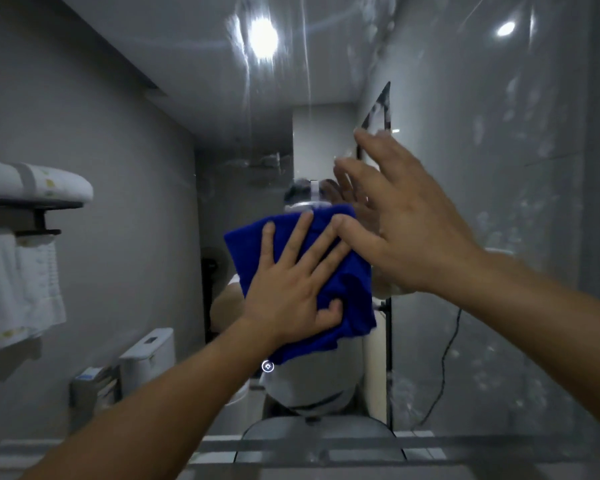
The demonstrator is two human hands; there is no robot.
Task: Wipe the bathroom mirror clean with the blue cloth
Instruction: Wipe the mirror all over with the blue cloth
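Both forearms reach up from the bottom of the frame toward the mirror (465, 98). On the left hand (288, 285) the fingers (300, 237) lie straight and spread, pressing the blue cloth (347, 282) flat against the glass at mid-height, while the thumb curls into a fold at the cloth's lower right. The right hand (406, 220) is held just beside and partly over the cloth's upper right corner, its fingers straight and apart, gripping nothing; whether they touch the glass cannot be told.

Smudges and pale streaks show across the upper and right-hand glass, so much of the wiping seems left to do. A good stroke would likely keep the whole palm flat for even pressure, overlap each pass, and work outward toward those marks. The free hand is best kept off the glass, since bare fingertips could leave fresh prints.

Off to the left, folded towels (32, 181) sit on a rack (32, 202).
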